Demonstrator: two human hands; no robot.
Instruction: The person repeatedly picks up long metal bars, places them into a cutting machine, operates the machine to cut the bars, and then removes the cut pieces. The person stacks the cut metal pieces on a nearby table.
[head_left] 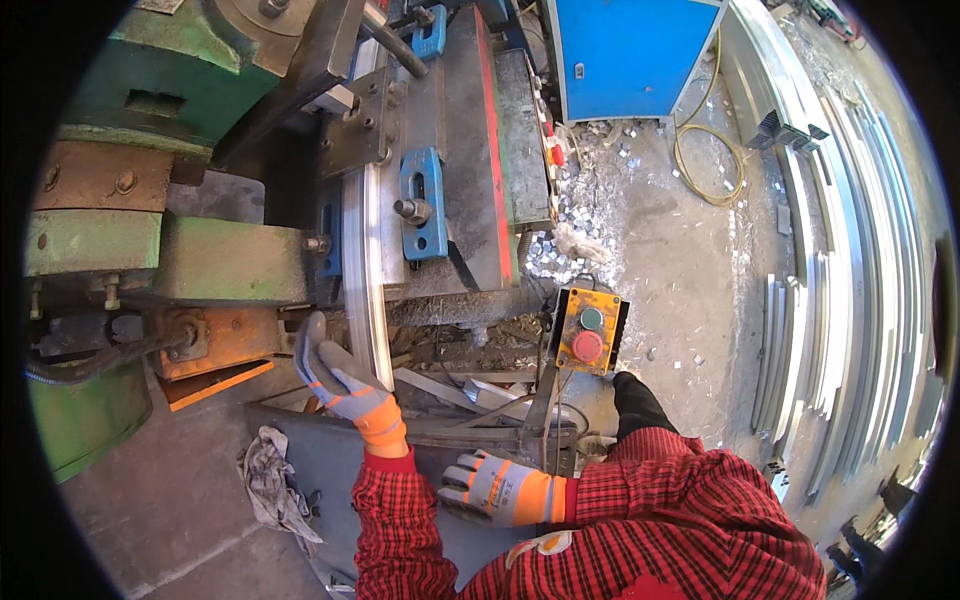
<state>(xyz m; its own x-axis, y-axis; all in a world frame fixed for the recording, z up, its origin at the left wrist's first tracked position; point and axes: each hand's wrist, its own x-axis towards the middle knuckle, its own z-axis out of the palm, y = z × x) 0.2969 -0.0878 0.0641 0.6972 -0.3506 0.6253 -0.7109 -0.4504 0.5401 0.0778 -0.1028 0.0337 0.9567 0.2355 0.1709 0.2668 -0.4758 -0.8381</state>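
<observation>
My left hand (352,388), in a grey and orange work glove, is raised with its fingers stretched out. It is beside the near end of a long silvery metal profile (368,310); whether the palm touches it I cannot tell. The profile runs away from me into a green press machine (235,262), past a blue slotted clamp (424,205) with a bolt. Gloved alike, my right hand (505,488) hovers over or rests on the dark metal bench (335,450), its fingers loosely extended and nothing seen in them.
Right of the bench stands a yellow control box (590,330) with a green and a red button. A crumpled grey rag (275,485) hangs at the bench's left. Metal scraps (575,250) litter the floor near a blue cabinet (632,60). Long profiles (850,260) lie stacked far right.
</observation>
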